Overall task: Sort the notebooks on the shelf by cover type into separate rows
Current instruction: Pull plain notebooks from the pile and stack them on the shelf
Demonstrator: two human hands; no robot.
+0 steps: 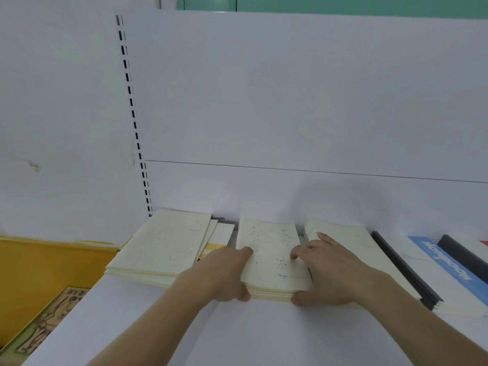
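A stack of cream notebooks with star-constellation covers [269, 249] lies in the middle of the white shelf [237, 334]. My left hand [227, 273] grips its left side, thumb on top and fingers under the front edge. My right hand [324, 270] grips its right side the same way. To the left lies another cream stack [163, 247], slightly fanned, over a yellow notebook [211, 250]. To the right, a further cream stack [351, 249] sits partly behind my right hand.
Farther right lie a black-spined notebook [406, 270], a blue and white notebook [449, 268] and a dark one [464, 257]. A yellow bin [39, 270] with a brown printed item [50, 320] stands lower left. The white back panel [264, 101] rises behind the shelf.
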